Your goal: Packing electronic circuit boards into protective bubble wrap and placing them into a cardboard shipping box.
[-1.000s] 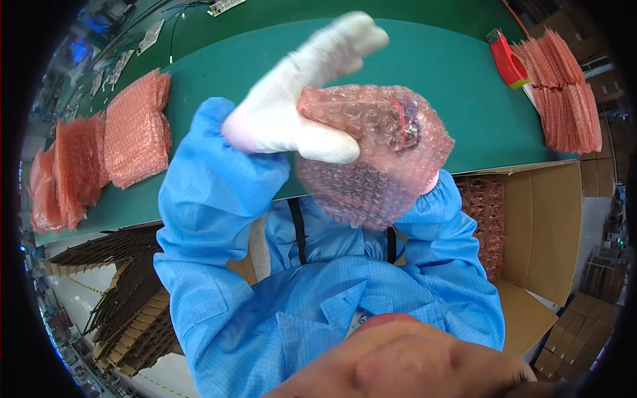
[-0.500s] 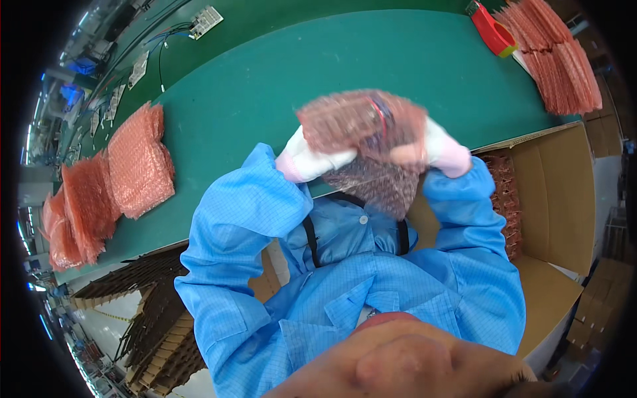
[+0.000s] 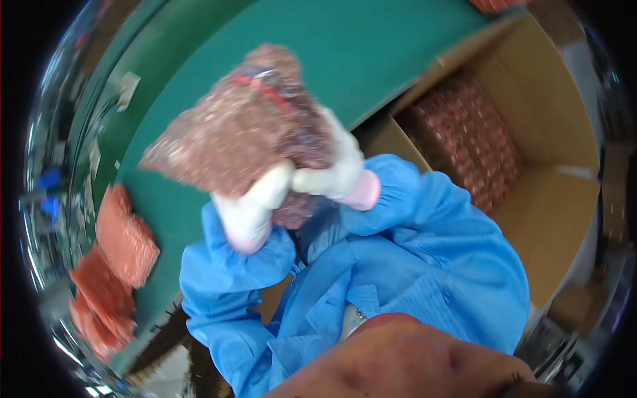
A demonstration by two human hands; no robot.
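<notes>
A pink bubble wrap bag [image 3: 219, 142] is held up in front of me, over the near edge of the green table. Something dark with a red wire or strip shows through its clear film; its kind I cannot make out. My left hand [image 3: 255, 205], in a white glove, grips the bag's lower edge with the fingers closed. My right hand [image 3: 335, 162], gloved too, closes on its right side, the fingertips close to those of the left. Part of the bag hangs below both hands.
An open cardboard box [image 3: 544, 126] stands at the right, with rows of pink bubble-wrapped packs [image 3: 468, 136] inside. Pink bubble wrap bags [image 3: 126, 235] lie in stacks on the left of the green table [image 3: 358, 46]. Small boards and cables lie beyond at the far left.
The bag has moved up and to the left in the view, and more of it now faces me. My view has turned, bringing more of the box's inside into sight.
</notes>
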